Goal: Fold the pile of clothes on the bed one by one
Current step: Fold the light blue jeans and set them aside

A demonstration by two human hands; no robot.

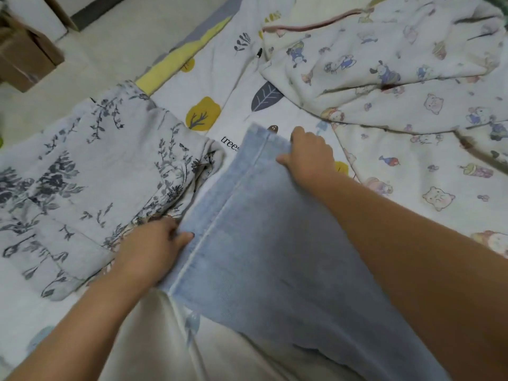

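Observation:
A pair of light blue jeans (264, 243) lies stretched out on the bed in the middle of the view, one leg end pointing away from me. My right hand (310, 158) grips the far hem at its right corner. My left hand (154, 248) pinches the left edge of the jeans about halfway along, thumb on top of the denim. A white garment with a grey floral print (90, 188) lies folded to the left. A crumpled white cartoon-print garment (384, 78) sits at the far right.
The bed sheet (233, 86) is white with yellow trees and grey leaves. Beyond the bed's left edge is a pale floor (110, 37) with a cardboard box (24, 59). A cream cloth (154, 339) lies near me under the jeans.

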